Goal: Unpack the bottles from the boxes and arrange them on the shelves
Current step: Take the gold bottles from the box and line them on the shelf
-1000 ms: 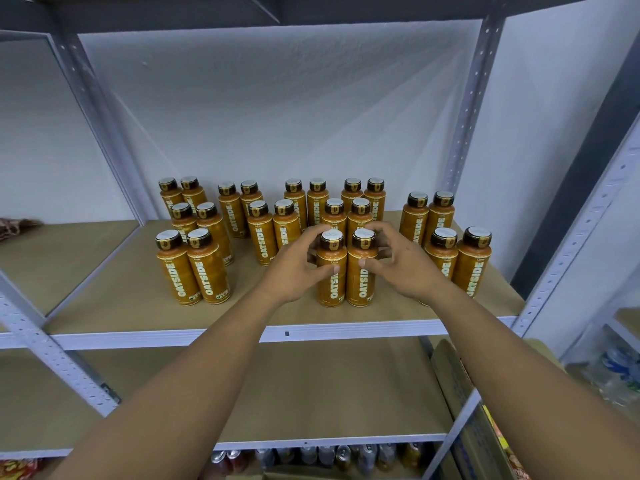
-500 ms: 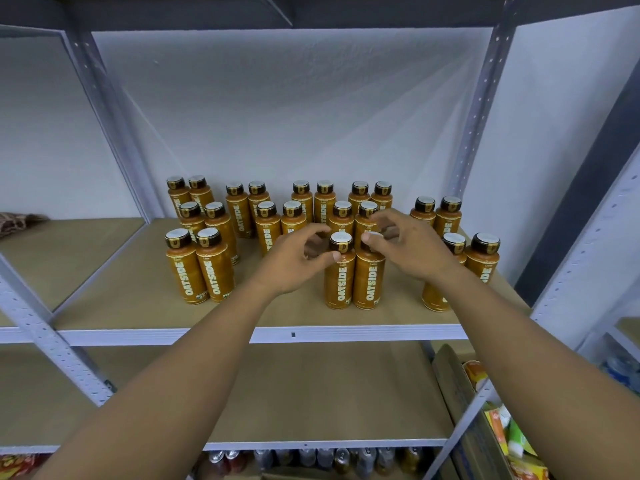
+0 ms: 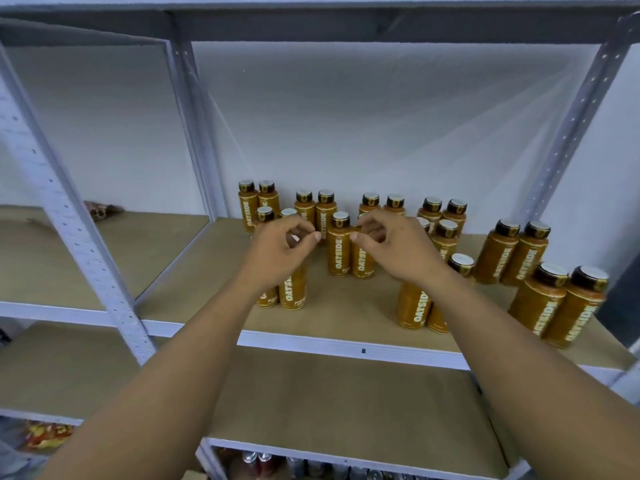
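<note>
Orange bottles (image 3: pixel 339 251) stand upright, caps up; left hand (image 3: pixel 277 251) and right hand (image 3: pixel 398 247) hover, fingers loosely curled, empty

Stockroom, grey metal shelving (image 3: pixel 104 271), rows of identical bottles (image 3: pixel 339 251), white walls

hands (image 3: pixel 341 251): both empty, curled | bottles (image 3: pixel 340 251): upright on shelf (image 3: pixel 346 342)
</note>
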`<action>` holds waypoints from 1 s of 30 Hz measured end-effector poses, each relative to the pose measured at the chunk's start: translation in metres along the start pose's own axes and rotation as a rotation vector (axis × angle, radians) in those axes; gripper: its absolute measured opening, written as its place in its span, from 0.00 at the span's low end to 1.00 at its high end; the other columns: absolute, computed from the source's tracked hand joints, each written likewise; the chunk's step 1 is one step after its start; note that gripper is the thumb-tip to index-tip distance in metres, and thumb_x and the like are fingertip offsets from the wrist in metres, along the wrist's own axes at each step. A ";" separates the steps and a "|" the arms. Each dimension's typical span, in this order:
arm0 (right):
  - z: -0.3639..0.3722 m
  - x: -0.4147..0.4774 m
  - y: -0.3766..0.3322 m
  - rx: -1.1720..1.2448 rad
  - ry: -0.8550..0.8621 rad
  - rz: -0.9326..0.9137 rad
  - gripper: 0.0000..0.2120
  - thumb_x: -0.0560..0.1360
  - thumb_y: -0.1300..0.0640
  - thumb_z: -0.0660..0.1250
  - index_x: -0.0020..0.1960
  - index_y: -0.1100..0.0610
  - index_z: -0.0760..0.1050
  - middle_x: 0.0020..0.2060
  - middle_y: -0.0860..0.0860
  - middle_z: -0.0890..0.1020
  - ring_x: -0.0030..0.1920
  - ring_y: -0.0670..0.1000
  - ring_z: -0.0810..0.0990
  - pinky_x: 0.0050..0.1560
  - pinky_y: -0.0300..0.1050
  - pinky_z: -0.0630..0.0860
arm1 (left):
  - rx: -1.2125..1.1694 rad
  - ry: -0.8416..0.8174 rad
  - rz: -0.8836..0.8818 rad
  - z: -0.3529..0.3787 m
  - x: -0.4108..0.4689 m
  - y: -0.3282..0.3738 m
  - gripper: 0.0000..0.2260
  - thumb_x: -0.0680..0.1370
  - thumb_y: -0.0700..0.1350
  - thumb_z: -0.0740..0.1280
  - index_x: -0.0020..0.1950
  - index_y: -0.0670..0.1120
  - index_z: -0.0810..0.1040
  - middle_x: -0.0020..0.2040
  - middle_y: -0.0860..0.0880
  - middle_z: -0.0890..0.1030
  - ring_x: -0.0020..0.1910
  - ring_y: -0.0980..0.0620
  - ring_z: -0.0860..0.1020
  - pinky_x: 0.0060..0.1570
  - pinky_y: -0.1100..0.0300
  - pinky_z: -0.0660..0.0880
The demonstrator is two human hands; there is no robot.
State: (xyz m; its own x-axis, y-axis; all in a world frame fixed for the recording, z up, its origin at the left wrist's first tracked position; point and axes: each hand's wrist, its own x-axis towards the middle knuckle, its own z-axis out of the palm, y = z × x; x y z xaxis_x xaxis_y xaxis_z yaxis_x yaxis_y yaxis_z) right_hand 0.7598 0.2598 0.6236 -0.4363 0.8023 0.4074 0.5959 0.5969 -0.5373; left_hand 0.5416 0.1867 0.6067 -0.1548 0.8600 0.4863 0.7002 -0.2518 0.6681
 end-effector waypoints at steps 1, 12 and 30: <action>0.009 0.003 -0.007 0.004 -0.010 -0.007 0.15 0.78 0.43 0.69 0.61 0.48 0.79 0.54 0.43 0.84 0.52 0.42 0.81 0.54 0.46 0.80 | 0.003 0.008 -0.009 -0.009 -0.001 -0.005 0.03 0.80 0.51 0.70 0.50 0.54 0.83 0.43 0.58 0.82 0.41 0.58 0.80 0.39 0.64 0.77; 0.087 0.030 -0.051 0.045 -0.109 -0.001 0.15 0.78 0.43 0.70 0.62 0.45 0.77 0.57 0.43 0.82 0.53 0.45 0.80 0.53 0.47 0.80 | 0.098 0.015 0.006 -0.058 -0.003 -0.083 0.13 0.78 0.51 0.72 0.62 0.52 0.81 0.54 0.58 0.78 0.49 0.62 0.75 0.45 0.68 0.71; 0.117 0.011 -0.044 0.151 -0.102 0.095 0.29 0.74 0.49 0.76 0.68 0.39 0.65 0.62 0.44 0.80 0.53 0.47 0.82 0.55 0.50 0.82 | -0.044 -0.246 -0.091 -0.046 -0.005 -0.112 0.31 0.77 0.48 0.75 0.76 0.60 0.65 0.69 0.58 0.74 0.63 0.52 0.76 0.60 0.50 0.79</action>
State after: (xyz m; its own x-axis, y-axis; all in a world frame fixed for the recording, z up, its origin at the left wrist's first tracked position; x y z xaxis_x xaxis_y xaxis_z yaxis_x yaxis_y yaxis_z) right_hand 0.6497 0.2430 0.5651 -0.4533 0.8473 0.2767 0.5335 0.5066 -0.6773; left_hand 0.4317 0.1899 0.5551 -0.0383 0.9607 0.2750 0.6595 -0.1824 0.7292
